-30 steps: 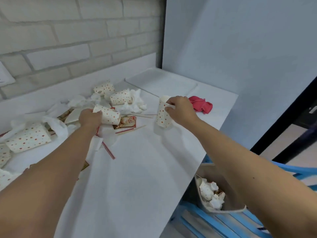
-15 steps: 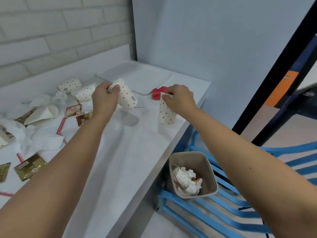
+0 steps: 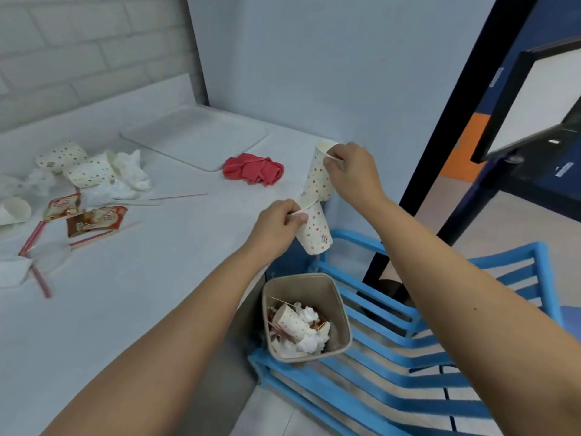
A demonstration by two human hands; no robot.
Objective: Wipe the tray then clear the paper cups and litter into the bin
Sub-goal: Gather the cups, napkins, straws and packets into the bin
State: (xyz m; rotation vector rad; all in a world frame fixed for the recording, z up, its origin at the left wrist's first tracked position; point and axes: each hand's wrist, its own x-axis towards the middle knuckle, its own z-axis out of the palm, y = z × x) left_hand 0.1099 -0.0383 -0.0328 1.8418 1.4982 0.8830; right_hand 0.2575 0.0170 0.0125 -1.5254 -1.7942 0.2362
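Now left hand (image 3: 275, 226), right hand (image 3: 353, 176) have swung cups (image 3: 314, 237) (nesting) over bin (image 3: 301, 287).

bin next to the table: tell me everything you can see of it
The bin is tan, squarish with rounded corners, plastic by the look, open-topped and upright. It appears to stand on the blue slatted chair, close against the table edge. It is partly filled: a dotted paper cup on its side, crumpled white tissue, thin sticks and a brown wrapper scrap. The left hand grips a lower cup and the right hand an upper cup, both clear of it.
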